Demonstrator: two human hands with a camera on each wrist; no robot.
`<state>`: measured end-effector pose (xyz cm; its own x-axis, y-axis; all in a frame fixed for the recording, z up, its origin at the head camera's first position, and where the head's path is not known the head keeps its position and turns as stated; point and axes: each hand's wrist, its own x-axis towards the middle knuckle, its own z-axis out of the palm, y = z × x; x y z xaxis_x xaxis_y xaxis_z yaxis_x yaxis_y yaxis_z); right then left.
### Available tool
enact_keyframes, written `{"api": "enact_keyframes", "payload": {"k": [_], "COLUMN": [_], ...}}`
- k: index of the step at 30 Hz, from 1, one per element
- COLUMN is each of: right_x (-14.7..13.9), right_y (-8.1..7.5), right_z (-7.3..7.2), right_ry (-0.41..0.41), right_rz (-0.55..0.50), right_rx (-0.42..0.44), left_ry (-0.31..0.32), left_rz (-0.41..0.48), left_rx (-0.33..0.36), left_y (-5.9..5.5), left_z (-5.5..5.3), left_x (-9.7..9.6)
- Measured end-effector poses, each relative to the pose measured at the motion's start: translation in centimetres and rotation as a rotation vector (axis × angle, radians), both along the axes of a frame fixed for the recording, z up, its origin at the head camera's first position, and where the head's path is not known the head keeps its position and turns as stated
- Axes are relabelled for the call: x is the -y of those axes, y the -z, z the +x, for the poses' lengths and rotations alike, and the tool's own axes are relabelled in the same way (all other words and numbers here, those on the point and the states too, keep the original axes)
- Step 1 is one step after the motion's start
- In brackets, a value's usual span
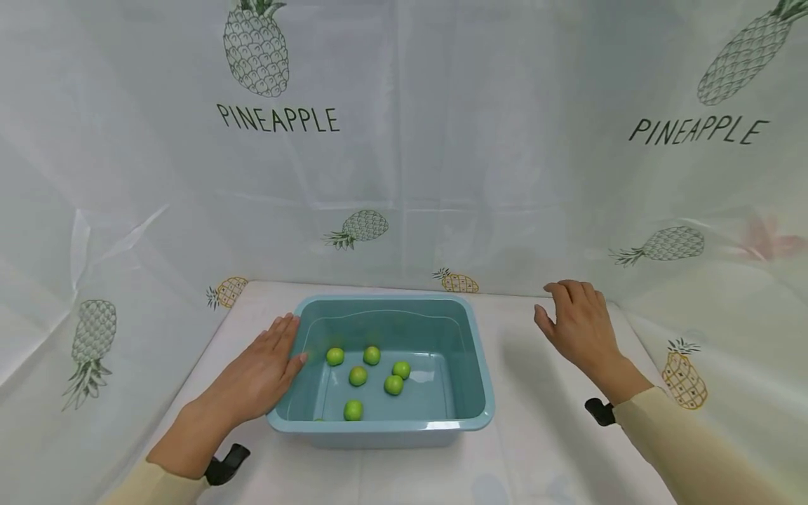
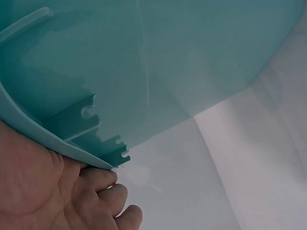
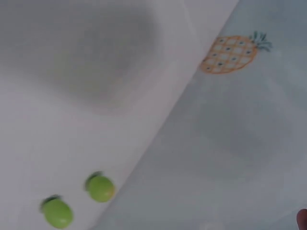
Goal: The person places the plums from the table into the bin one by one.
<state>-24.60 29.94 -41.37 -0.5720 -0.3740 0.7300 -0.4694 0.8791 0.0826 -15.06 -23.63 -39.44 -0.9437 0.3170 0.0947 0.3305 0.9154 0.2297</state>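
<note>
A blue-green plastic basin [image 1: 381,426] stands on the white cloth, with several small round green fruits [image 1: 358,376] spread over its floor. My left hand [image 1: 257,375] rests along the basin's left rim, fingers extended and thumb over the inner side. In the left wrist view the palm lies against the rim [image 2: 53,141] from outside, below its ribbed underside. To the right of the basin my right hand [image 1: 577,326] hovers over the cloth, fingers loosely bent, holding nothing. Two more green fruits [image 3: 57,213] lie on the cloth in the right wrist view; the head view does not show them.
White cloth [image 1: 524,421] covers the table. A pale plastic sheet [image 1: 473,161] printed with pineapples rises along the back and both sides, close beyond the table edges. Black straps [image 1: 227,464] sit at both wrists.
</note>
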Motion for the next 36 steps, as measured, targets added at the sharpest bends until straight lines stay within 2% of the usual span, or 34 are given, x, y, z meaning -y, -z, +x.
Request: {"api": "enact_keyframes", "payload": {"k": [6,18,22,29,33,36], "right_x": [-2.6,-8.2,-9.5,-11.1,-12.1,-12.8], "right_y": [2.4,5.8,6.7,7.5,8.0,8.5], "right_z": [0.4,1.9,2.3,2.9,2.9,3.1], "right_ry": [0.066,0.244,0.313,0.422,0.446,0.455], "right_rz": [-0.05,-0.109,-0.117,-0.131,-0.108,-0.093], "right_rx": [-0.03,0.091,0.172,0.436,0.504,0.522], "left_ry": [0.001,0.001,-0.003,-0.008,-0.012,-0.008], "left_rz": [0.007,0.01,0.01,0.003,0.005,0.006], "left_rx": [0.006,-0.004,-0.001,-0.004,-0.01,-0.022], "left_y": [-0.1,0.1,0.1,0.1,0.2,0.2], "left_z": [0.1,0.0,0.0,0.0,0.0,0.0], "left_x": [0.0,0.0,0.1,0.1,0.1,0.2]}}
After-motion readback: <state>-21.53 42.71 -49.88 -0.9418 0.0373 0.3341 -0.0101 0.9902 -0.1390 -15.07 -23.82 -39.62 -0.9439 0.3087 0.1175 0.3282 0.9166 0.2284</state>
